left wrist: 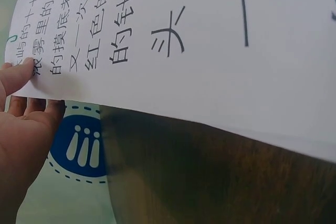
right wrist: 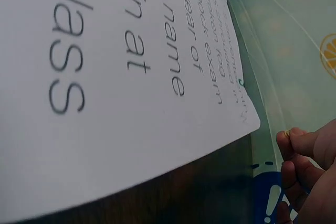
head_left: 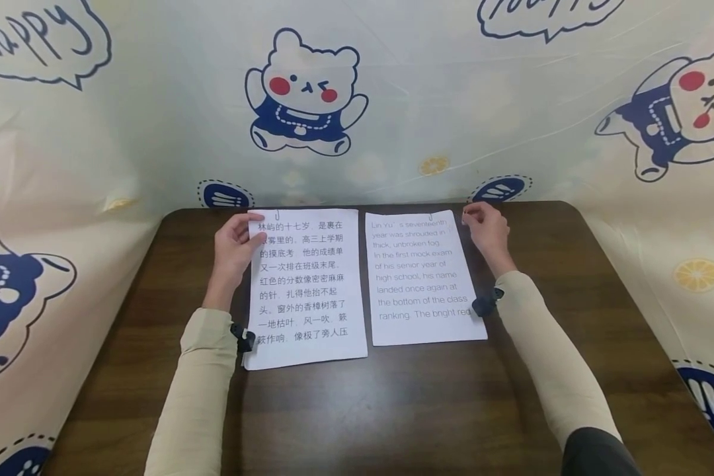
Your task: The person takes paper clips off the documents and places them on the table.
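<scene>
Clearly, both your hands are pinching: paper on the left, a tiny piece on the right

Your left hand [head_left: 232, 252] pinches the white rectangular paper sheet printed with black Chinese characters [head_left: 309, 291] by its left edge, near the upper left corner. The thumb lies on top of the paper and the other fingers sit beneath it. A small green clip [left wrist: 11, 39] shows at the top edge of this sheet.

Just beside it on your right lies the white rectangular paper sheet printed with English text [head_left: 422, 281], with another green clip [right wrist: 241, 82] at its top. A narrow strip of the dark brown wood-look bench [head_left: 357, 410] shows between the two sheets.

Your right hand [head_left: 489, 235] is near the upper right corner of the English sheet, apart from it, at the bench's far edge. Its thumb and index finger pinch a tiny yellowish piece [right wrist: 287, 133], too small for you to identify.

Both your cream sleeves [head_left: 196, 390] reach across the bench, a black device at each wrist [head_left: 245, 337]. Behind hangs a pale cloth with cartoon bears [head_left: 172, 119].
</scene>
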Tool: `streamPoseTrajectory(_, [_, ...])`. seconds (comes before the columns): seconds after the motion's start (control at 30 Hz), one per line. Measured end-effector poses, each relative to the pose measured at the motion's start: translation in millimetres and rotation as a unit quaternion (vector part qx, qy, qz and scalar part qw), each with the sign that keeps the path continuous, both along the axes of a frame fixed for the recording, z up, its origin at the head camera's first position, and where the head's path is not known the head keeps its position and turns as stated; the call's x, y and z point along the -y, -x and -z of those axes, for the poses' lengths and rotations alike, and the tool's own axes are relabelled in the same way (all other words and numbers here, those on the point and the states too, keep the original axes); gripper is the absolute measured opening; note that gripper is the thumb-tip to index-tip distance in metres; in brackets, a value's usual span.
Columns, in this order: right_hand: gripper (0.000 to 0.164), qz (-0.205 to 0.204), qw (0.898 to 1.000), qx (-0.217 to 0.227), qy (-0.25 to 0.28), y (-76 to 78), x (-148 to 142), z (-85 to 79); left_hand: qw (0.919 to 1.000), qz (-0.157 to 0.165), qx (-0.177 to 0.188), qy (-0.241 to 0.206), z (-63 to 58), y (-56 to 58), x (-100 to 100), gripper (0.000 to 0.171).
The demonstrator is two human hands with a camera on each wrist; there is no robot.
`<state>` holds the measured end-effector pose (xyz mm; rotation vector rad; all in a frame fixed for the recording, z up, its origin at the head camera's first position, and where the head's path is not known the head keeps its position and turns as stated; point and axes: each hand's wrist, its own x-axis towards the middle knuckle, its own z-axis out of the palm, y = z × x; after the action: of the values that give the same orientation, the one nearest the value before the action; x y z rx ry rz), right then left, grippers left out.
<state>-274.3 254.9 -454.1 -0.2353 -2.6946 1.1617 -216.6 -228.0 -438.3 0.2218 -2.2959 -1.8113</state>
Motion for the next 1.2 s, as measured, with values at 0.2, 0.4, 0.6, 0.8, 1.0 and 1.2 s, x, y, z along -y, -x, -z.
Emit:
streamPoseTrajectory(0.2, [0.025, 0.011, 0.999, 0.029, -0.018, -0.8, -12.1, 1.5, 0.9999, 0.003, 0.006, 0.011, 1.3, 0.8, -1.3, 0.033])
streamPoseTrajectory(0.4, [0.025, 0.011, 0.998, 0.052, -0.036, 0.1, -18.8, 3.5, 1.0, 0.0, 0.007, 0.002, 1.4, 1.5, -1.4, 0.033])
streamPoseTrajectory(0.6, [0.023, 0.009, 0.997, 0.068, -0.046, -0.3, -23.9, 6.4, 0.9999, -0.002, 0.015, 0.006, 0.9, 0.9, -1.3, 0.035])
streamPoseTrajectory(0.8, [0.022, 0.003, 0.994, 0.087, -0.064, 0.2, -26.1, 11.6, 0.9995, -0.003, 0.025, 0.02, 1.7, 0.8, -0.1, 0.035])
streamPoseTrajectory(1.0, [0.021, -0.003, 0.993, 0.081, -0.083, 1.3, -25.7, 12.9, 0.9995, -0.001, 0.025, 0.02, 2.8, 1.3, 0.2, 0.035])
streamPoseTrajectory(1.2, [0.021, -0.007, 0.992, 0.089, -0.094, 4.0, -26.4, 15.2, 0.9997, 0.002, 0.019, 0.014, 4.4, 2.4, 0.2, 0.034])
